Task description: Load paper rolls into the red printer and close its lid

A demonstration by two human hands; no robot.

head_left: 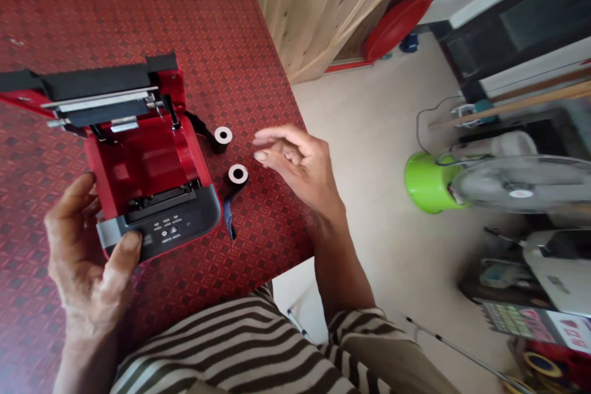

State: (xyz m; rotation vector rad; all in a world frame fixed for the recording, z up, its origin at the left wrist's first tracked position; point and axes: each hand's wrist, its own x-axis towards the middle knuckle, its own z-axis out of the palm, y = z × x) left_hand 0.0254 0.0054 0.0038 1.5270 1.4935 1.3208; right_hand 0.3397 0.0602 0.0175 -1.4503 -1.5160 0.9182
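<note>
A red and black label printer (pixel 152 163) sits on the table with its lid (pixel 101 89) raised, showing a red inner bay. My left hand (pixel 87 258) grips its near left corner, thumb on the dark button panel and fingers along the side. To the printer's right stand two small dark ribbon rolls with white ends: a farther roll (pixel 222 136) with a dark strip trailing behind it, and a nearer roll (pixel 237 176) with a bluish-black tail. My right hand (pixel 295 160) hovers just right of both rolls, fingers loosely bent and thumb apart, holding nothing visible.
A patterned red cloth covers the table (pixel 217 24), whose right edge lies under my right forearm. Beyond it, on the floor, are a green bucket (pixel 427 183), a fan (pixel 517 188) and a red basin (pixel 397 28). A wood-panelled wall (pixel 318 6) borders the table's far side.
</note>
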